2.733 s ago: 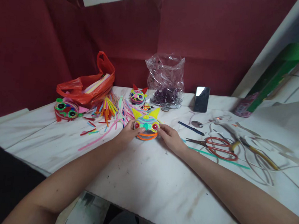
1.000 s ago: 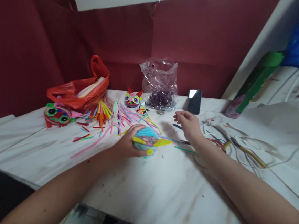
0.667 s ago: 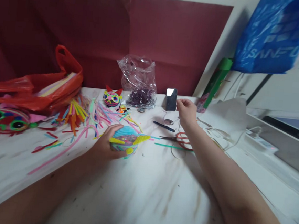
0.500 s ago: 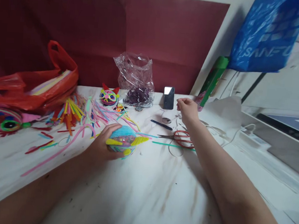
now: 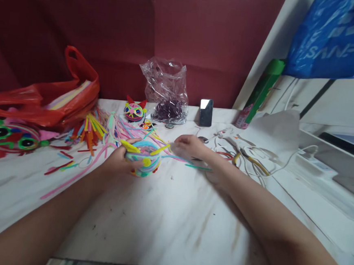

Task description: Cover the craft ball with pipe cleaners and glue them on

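Observation:
My left hand (image 5: 121, 158) is wrapped round the side of a round craft animal head (image 5: 145, 162), wound from coloured pipe cleaners with two yellow ears standing up. It rests on or just above the marble-patterned table. To its right, my right hand (image 5: 190, 145) is apart from it, fingers curled together and slightly blurred; whatever they pinch is too small to make out. Behind my right wrist, the red handles of the scissors (image 5: 226, 155) partly show. Short blue, pink and green pipe cleaners (image 5: 195, 166) lie under the right hand.
Pliers (image 5: 251, 159) and white cables lie to the right. Behind stand a dark phone (image 5: 206, 113), a clear plastic bag (image 5: 170, 103) and a small finished head (image 5: 135, 112). At left are a red bag (image 5: 41, 105), loose pipe cleaners (image 5: 93, 132) and a larger head (image 5: 14, 138).
My right hand has come back from near the phone toward the craft head, moving left and nearer. The head has been tipped in my left hand, so its ears point upward. The view has shifted.

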### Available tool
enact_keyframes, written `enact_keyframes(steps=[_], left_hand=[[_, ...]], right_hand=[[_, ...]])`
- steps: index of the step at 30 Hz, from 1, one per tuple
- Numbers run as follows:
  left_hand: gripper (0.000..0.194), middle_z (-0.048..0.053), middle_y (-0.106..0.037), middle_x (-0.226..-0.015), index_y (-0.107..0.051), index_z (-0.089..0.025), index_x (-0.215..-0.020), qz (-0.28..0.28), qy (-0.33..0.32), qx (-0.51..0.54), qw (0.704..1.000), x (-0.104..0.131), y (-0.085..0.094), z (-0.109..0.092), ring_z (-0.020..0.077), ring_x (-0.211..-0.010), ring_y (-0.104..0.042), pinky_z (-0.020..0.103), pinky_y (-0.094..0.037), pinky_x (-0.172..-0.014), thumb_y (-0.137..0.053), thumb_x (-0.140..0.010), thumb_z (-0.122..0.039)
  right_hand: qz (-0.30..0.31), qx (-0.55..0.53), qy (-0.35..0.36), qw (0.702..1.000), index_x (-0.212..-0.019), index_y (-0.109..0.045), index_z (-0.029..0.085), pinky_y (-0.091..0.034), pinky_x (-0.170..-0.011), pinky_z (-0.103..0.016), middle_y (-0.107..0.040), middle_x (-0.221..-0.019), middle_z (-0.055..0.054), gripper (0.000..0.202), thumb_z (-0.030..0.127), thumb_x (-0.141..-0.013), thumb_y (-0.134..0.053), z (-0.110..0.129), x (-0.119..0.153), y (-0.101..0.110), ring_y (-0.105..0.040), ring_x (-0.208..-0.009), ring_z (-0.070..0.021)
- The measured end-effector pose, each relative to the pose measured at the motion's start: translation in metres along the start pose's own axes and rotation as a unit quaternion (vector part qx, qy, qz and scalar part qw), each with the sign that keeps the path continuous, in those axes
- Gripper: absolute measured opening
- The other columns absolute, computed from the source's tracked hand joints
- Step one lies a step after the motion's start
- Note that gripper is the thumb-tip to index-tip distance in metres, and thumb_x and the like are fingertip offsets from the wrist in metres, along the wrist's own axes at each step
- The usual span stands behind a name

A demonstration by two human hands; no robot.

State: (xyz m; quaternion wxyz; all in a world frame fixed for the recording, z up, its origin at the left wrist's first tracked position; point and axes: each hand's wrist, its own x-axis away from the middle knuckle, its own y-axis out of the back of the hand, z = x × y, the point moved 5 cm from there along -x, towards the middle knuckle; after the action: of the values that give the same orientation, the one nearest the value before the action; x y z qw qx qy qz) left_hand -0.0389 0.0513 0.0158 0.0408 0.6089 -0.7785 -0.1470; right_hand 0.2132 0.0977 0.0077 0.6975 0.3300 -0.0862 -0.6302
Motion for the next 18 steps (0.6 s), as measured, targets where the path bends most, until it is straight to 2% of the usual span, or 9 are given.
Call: enact_keyframes(steps=[3,5,7,9,13,15,16,18], left_hand=[[0.093,0.012,-0.063,-0.117,-0.043,-0.018,-0.133,0.062,-0.012,-0.020,0.998,0.001,-0.004,0.001,0.0321,-0.105,-0.063,0.039,-0.056,-0.080,-0.082,-0.051,-0.041],[0.094,0.012,-0.059,-0.122,-0.046,-0.019,-0.132,0.065,-0.043,-0.050,0.996,0.003,-0.004,0.000,0.0334,-0.110,-0.060,0.040,-0.054,-0.085,-0.083,-0.048,-0.042],[0.096,0.013,-0.050,-0.134,-0.048,-0.020,-0.130,0.062,-0.082,-0.087,0.991,0.006,-0.003,-0.002,0.0353,-0.118,-0.053,0.040,-0.051,-0.091,-0.084,-0.044,-0.042],[0.098,0.013,-0.039,-0.144,-0.045,-0.022,-0.134,0.089,-0.100,-0.110,0.985,0.008,-0.002,-0.001,0.0355,-0.121,-0.051,0.038,-0.050,-0.092,-0.084,-0.046,-0.041],[0.092,0.015,-0.045,-0.141,-0.030,-0.023,-0.144,0.201,-0.110,-0.039,0.973,0.009,0.003,0.001,0.0329,-0.117,-0.055,0.042,-0.049,-0.092,-0.074,-0.065,-0.044],[0.085,0.016,-0.044,-0.142,-0.035,-0.021,-0.142,0.226,-0.144,0.003,0.964,0.008,0.011,-0.005,0.0333,-0.127,-0.047,0.046,-0.042,-0.100,-0.072,-0.068,-0.044],[0.081,0.015,-0.042,-0.144,-0.040,-0.021,-0.139,0.225,-0.160,0.013,0.961,0.007,0.015,-0.009,0.0329,-0.132,-0.042,0.046,-0.039,-0.103,-0.073,-0.067,-0.043],[0.069,0.012,-0.044,-0.144,-0.051,-0.022,-0.130,0.172,-0.172,0.015,0.970,0.007,0.025,-0.018,0.0310,-0.133,-0.040,0.045,-0.037,-0.105,-0.073,-0.067,-0.038]], right_hand=[[0.039,0.022,0.030,0.999,-0.070,-0.068,0.017,-0.044,-0.068,-0.024,-0.068,-0.071,-0.002,0.009,0.014,-0.062,-0.069,0.007,0.009,-0.027,-0.058,-0.070,-0.0151],[0.034,0.032,0.040,0.998,-0.064,-0.067,0.017,-0.042,-0.072,-0.025,-0.067,-0.070,-0.003,0.008,0.009,-0.061,-0.066,0.010,0.010,-0.034,-0.058,-0.073,-0.0159],[0.015,0.036,0.038,0.999,-0.065,-0.066,0.016,-0.041,-0.067,-0.025,-0.065,-0.067,-0.003,0.008,0.011,-0.067,-0.060,0.011,0.009,-0.031,-0.055,-0.068,-0.0145],[-0.003,0.029,0.032,0.999,-0.068,-0.064,0.015,-0.039,-0.058,-0.023,-0.062,-0.063,-0.001,0.012,0.017,-0.074,-0.054,0.013,0.007,-0.024,-0.051,-0.059,-0.0121],[-0.006,0.007,0.042,0.999,-0.071,-0.063,0.015,-0.036,-0.049,-0.021,-0.058,-0.057,0.002,0.019,0.027,-0.078,-0.050,0.028,0.007,-0.012,-0.047,-0.051,-0.0097],[0.003,0.001,0.052,0.999,-0.071,-0.063,0.015,-0.036,-0.048,-0.021,-0.059,-0.056,0.002,0.020,0.028,-0.079,-0.050,0.040,0.011,-0.010,-0.047,-0.050,-0.0100],[0.003,0.004,0.057,0.998,-0.071,-0.063,0.016,-0.036,-0.049,-0.021,-0.060,-0.057,0.002,0.019,0.029,-0.079,-0.051,0.046,0.014,-0.009,-0.048,-0.051,-0.0104],[-0.015,0.040,0.096,0.995,-0.073,-0.064,0.017,-0.039,-0.053,-0.023,-0.063,-0.062,0.000,0.016,0.027,-0.080,-0.053,0.061,0.021,-0.005,-0.052,-0.055,-0.0121]])
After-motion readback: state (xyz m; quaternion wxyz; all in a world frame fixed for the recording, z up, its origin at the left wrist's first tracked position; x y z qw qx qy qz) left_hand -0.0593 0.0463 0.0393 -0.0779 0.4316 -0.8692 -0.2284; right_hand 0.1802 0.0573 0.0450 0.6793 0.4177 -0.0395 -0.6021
